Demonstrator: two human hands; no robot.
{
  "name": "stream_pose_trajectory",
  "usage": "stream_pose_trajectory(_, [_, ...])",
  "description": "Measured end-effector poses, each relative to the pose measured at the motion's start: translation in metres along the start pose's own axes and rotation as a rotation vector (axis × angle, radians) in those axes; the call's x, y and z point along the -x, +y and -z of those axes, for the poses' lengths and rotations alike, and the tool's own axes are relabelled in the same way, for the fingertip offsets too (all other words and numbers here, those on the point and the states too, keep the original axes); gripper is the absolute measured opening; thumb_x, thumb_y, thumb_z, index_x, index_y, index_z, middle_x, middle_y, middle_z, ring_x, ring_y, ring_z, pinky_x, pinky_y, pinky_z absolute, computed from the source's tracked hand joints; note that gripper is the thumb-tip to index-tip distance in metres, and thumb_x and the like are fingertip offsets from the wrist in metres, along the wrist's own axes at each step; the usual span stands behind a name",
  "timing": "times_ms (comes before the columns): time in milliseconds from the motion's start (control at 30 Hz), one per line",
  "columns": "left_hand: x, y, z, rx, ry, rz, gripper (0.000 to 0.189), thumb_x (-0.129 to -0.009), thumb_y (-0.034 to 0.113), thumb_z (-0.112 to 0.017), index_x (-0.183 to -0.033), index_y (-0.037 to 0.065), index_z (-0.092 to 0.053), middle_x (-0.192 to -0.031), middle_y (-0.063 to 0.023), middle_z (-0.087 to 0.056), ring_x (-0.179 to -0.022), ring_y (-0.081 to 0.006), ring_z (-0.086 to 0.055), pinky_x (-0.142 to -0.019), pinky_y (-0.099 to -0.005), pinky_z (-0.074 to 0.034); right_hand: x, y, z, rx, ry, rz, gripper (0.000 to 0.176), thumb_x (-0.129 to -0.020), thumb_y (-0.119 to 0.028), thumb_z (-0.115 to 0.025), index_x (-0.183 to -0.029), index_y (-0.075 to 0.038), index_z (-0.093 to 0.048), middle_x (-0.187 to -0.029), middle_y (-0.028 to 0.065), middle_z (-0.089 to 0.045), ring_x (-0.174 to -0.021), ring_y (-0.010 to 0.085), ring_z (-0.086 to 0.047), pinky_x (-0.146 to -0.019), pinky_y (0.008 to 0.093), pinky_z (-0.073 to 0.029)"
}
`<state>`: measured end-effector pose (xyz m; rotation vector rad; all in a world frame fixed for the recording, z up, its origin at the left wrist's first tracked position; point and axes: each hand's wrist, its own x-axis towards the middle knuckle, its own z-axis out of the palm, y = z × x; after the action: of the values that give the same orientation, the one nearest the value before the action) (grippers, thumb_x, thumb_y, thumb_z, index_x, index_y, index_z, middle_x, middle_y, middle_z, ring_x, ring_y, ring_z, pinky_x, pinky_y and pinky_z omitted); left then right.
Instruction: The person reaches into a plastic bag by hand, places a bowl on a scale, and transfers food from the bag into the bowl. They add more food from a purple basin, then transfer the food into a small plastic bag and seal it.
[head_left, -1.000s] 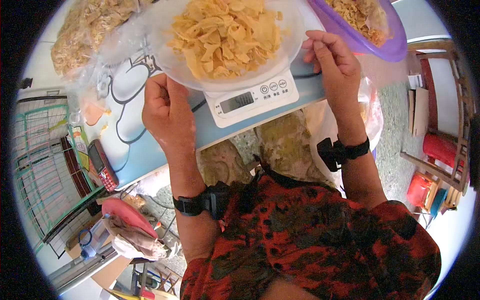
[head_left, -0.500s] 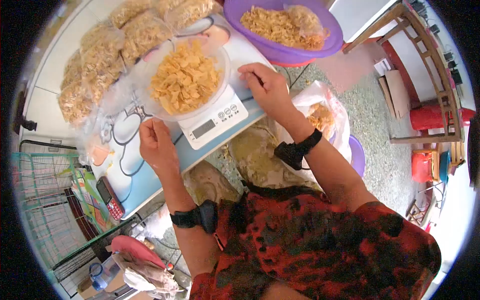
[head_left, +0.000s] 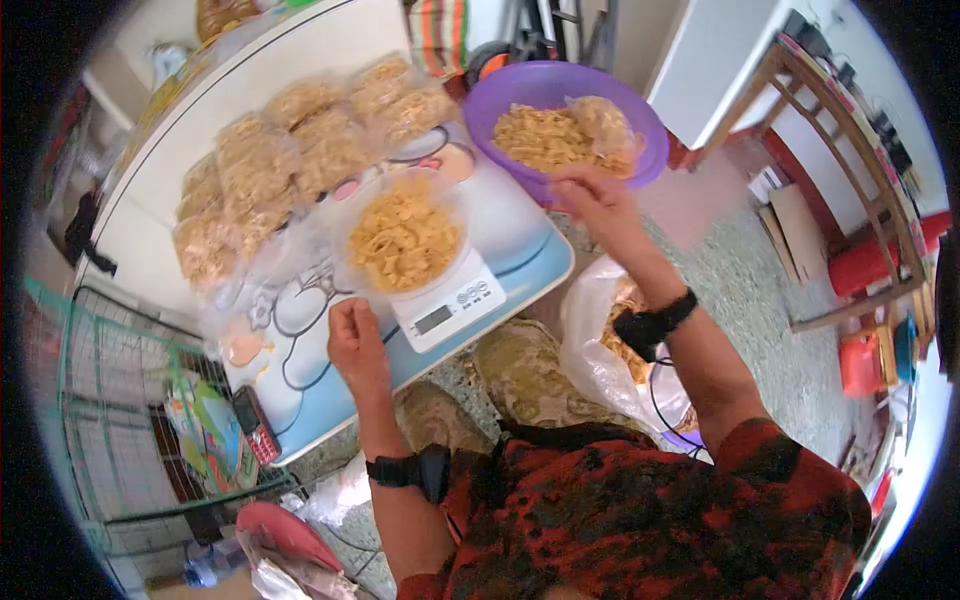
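My left hand (head_left: 358, 345) is closed in a loose fist at the table's near edge, left of a white kitchen scale (head_left: 450, 312); nothing shows in it. On the scale stands a clear bowl (head_left: 458, 215) full of yellow, chip-like pieces (head_left: 405, 238). Over the near rim of a purple basin (head_left: 652, 150), my right hand (head_left: 598, 200) is blurred, its fingers bent together; whatever they may hold cannot be made out. The basin contains more pieces (head_left: 545, 138) and a filled clear bag (head_left: 605, 125).
Several filled clear bags (head_left: 335, 150) lie across the table's far side. A phone (head_left: 255, 425) rests at its left corner, beside a green wire rack (head_left: 95, 400). Below my right forearm is an open white sack (head_left: 590, 345). A wooden frame (head_left: 850, 130) stands at right.
My right hand has moved from beside the bowl out to the purple basin. The view has shifted, showing more of the table's far side. My left hand stays closed near the scale.
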<state>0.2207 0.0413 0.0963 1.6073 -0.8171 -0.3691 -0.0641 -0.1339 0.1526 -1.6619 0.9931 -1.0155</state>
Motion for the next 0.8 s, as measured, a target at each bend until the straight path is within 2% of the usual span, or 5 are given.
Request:
stream_pose_trajectory(233, [-0.003,-0.008,0.006,-0.183,0.040,-0.096,0.020,-0.094,0.023,-0.057,-0.090,0.003,-0.058,-0.070,-0.0104,-0.056,-0.061,-0.0187,-0.052,-0.060,-0.0335,-0.044,0.015,0.028,0.022,0.154,-0.031,0.031,0.021,-0.095,-0.020,-0.057,-0.108,-0.005,-0.065,-0.097,0.0006,-0.065,-0.082,0.0079,-0.059,-0.065,0.0218,-0.047])
stream_pose_trajectory(567, [0.008,-0.003,0.017,-0.003,-0.034,0.058,0.013,-0.092,0.014,-0.059,-0.096,0.002,-0.057,-0.080,-0.0057,-0.058,-0.065,-0.0125,-0.054,-0.061,-0.0272,-0.046,0.055,0.041,-0.013,0.170,-0.014,0.053,0.017,-0.096,-0.012,-0.054,-0.107,-0.004,-0.064,-0.092,0.0015,-0.065,-0.078,0.0080,-0.058,-0.061,0.0230,-0.046])
stream_pose_trajectory(667, [0.006,-0.004,0.025,-0.052,0.142,-0.072,0.015,-0.089,0.012,-0.061,-0.101,0.003,-0.059,-0.103,-0.0123,-0.059,-0.083,-0.0206,-0.059,-0.072,-0.0321,-0.048,0.071,0.039,-0.017,0.201,-0.010,0.025,0.017,-0.096,-0.011,-0.054,-0.108,-0.004,-0.064,-0.091,0.0025,-0.065,-0.077,0.0083,-0.059,-0.061,0.0228,-0.046])
stream_pose_trajectory(767, [-0.007,-0.003,0.044,-0.551,0.296,-0.425,0.027,-0.088,0.016,-0.062,-0.111,0.002,-0.059,-0.126,-0.0197,-0.051,-0.112,-0.0337,-0.052,-0.095,-0.0405,-0.042,0.088,0.037,-0.020,0.144,0.021,-0.021,0.017,-0.096,-0.011,-0.054,-0.108,-0.003,-0.063,-0.090,0.0037,-0.065,-0.074,0.0091,-0.059,-0.062,0.0231,-0.047])
stream_pose_trajectory(800, [-0.008,-0.001,0.047,-0.506,0.250,-0.384,0.036,-0.083,0.016,-0.064,-0.116,0.004,-0.059,-0.136,-0.0231,-0.044,-0.125,-0.0427,-0.040,-0.104,-0.0477,-0.033,0.092,0.041,-0.019,0.124,0.024,-0.041,0.017,-0.096,-0.011,-0.054,-0.108,-0.003,-0.063,-0.091,0.0042,-0.065,-0.074,0.0095,-0.059,-0.062,0.0232,-0.047])
